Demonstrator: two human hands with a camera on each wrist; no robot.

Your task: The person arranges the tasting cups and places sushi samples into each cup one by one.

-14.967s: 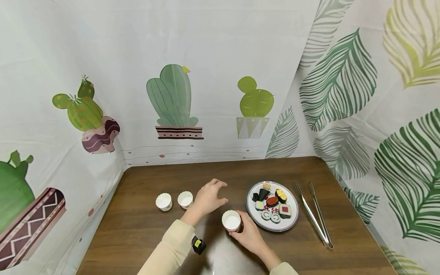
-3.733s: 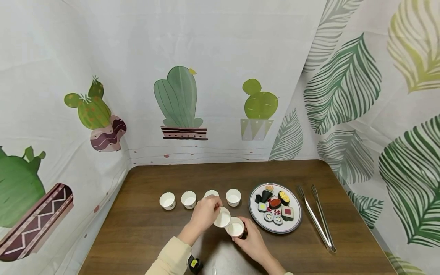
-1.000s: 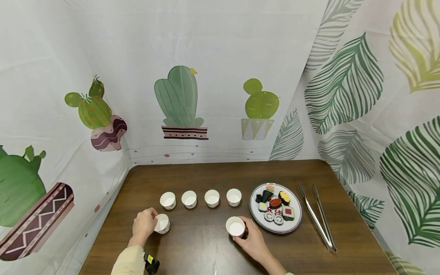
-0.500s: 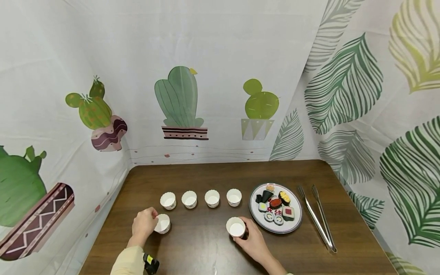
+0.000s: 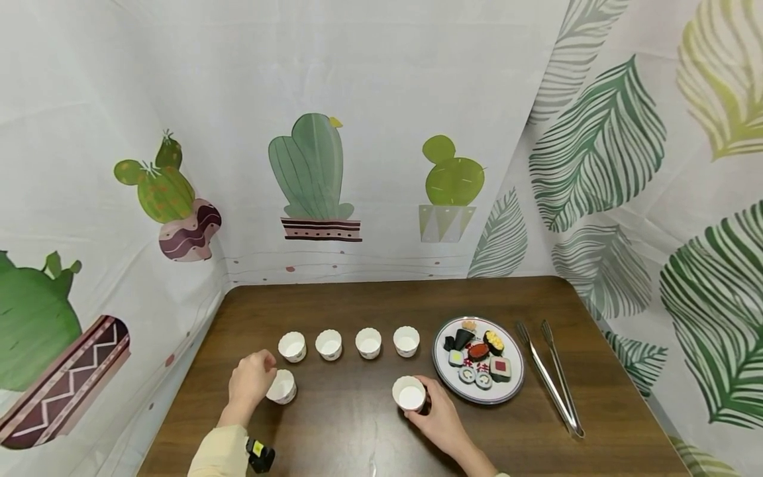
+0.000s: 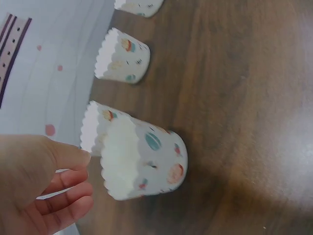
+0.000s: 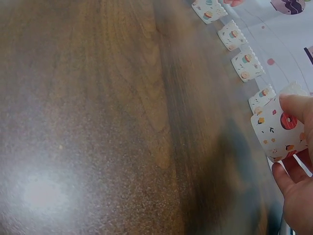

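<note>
My right hand [image 5: 442,417] holds a white scalloped paper baking cup [image 5: 410,395] near the middle of the table, thumb and fingers around its side. In the right wrist view, that cup's wall shows printed treats. A second baking cup [image 5: 283,387] stands upright at the left front. Just beside its rim is my left hand [image 5: 249,384]; in the left wrist view a small gap separates the loosely bent fingertips [image 6: 84,157] from this cup. Behind them stands a row of several matching cups, the leftmost cup [image 5: 292,347] closest to my left hand.
Right of the held cup lies a round plate [image 5: 444,384] carrying several sushi pieces [image 5: 478,352]. Metal tongs [image 5: 551,384] lie beyond it on the brown table [image 5: 346,437]. A printed curtain [image 5: 381,132] hangs along the table's back edge.
Over the longer span, cups were added to the back row and my left hand set one at the left front. In the last half second that hand rises slightly off its rim.
</note>
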